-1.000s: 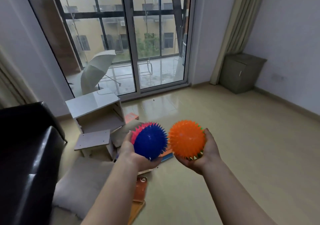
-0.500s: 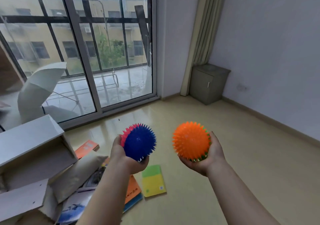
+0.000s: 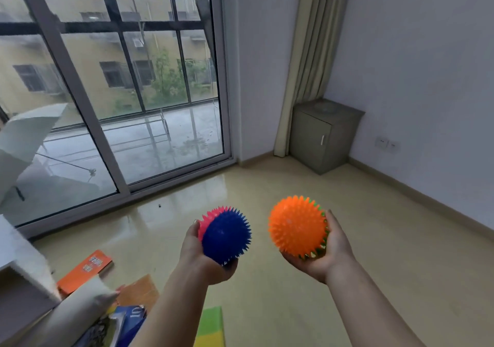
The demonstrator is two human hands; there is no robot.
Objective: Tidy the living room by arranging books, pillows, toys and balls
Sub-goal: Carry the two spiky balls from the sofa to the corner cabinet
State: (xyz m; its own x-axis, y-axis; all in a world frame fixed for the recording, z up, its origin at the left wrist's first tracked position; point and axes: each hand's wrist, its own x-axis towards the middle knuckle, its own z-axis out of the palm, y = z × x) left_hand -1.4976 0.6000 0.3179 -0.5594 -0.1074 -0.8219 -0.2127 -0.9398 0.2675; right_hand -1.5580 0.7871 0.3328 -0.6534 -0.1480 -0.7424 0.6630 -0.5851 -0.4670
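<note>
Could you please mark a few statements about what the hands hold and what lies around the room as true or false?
1. The left hand holds a blue spiky ball. True.
2. The right hand is empty. False: it holds an orange spiky ball.
3. The door of the grey cabinet in the corner stands open. False: it is shut.
4. An orange book lies on the floor at the lower left. True.
5. The blue and orange balls press against each other. False: a clear gap separates them.
</note>
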